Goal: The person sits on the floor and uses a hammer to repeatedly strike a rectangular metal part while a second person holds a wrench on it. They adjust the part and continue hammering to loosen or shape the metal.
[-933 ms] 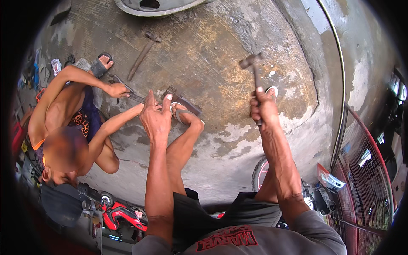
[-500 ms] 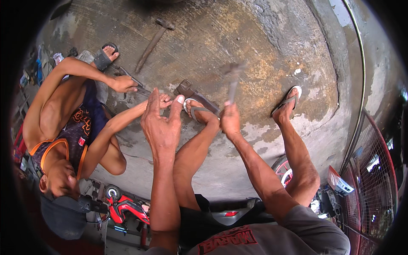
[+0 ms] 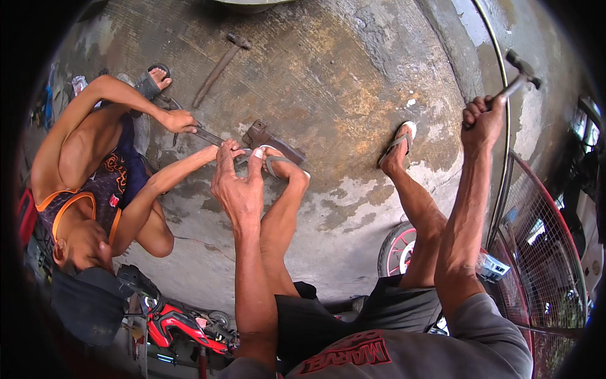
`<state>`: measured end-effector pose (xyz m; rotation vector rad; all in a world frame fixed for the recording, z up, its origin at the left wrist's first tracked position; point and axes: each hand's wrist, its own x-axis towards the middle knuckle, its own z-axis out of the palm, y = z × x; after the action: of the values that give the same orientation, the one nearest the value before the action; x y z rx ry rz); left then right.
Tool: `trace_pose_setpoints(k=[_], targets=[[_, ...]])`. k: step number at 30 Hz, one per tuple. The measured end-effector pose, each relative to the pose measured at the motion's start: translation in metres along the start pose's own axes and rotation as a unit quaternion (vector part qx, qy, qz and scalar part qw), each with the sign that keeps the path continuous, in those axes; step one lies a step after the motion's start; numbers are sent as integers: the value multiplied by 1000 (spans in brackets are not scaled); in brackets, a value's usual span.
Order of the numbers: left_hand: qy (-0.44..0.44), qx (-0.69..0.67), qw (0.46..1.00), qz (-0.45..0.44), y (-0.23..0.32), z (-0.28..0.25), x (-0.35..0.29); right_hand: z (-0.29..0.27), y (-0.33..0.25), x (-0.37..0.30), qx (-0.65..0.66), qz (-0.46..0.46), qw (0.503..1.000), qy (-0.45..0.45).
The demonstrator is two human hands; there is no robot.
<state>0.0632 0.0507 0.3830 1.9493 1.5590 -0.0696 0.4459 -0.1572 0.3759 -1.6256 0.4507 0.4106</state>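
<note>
My right hand (image 3: 483, 126) grips a hammer (image 3: 522, 71) by its handle, raised out to the right with the head up. My left hand (image 3: 238, 192) is in front of me, thumb apart from the fingers; some fingertips are hidden. Just beyond it, a co-worker's hand (image 3: 230, 150) holds a long metal bar-like tool (image 3: 208, 134), and the other co-worker hand (image 3: 180, 121) grips it farther left. Beside my left foot (image 3: 284, 165), a rusty metal block with a long flat part (image 3: 268, 140) lies on the ground.
A second hammer (image 3: 221, 69) lies on the stained concrete floor (image 3: 334, 82). The co-worker (image 3: 95, 208) crouches at the left. A hose-like pipe (image 3: 503, 76) and a red-framed mesh (image 3: 543, 252) run along the right. A red motorcycle (image 3: 183, 325) and a wheel (image 3: 396, 246) stand nearby.
My right hand has swung up and far to the right with the hammer, away from near the metal block. My left hand is now closer to the co-worker's hand and tool.
</note>
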Motion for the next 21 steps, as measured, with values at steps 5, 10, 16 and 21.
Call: trace_pose_setpoints(k=[5, 10, 16, 21], targets=[[4, 5, 1000, 13, 4, -3, 6, 50, 67, 10, -37, -134, 986, 90], [7, 114, 991, 71, 3, 0, 15, 30, 297, -190, -355, 422, 804, -223], [19, 112, 993, 31, -25, -1, 8, -39, 228, -101, -208, 529, 805, -169], [-8, 78, 997, 11, -23, -1, 4, -45, 75, 11, -45, 224, 973, -15]])
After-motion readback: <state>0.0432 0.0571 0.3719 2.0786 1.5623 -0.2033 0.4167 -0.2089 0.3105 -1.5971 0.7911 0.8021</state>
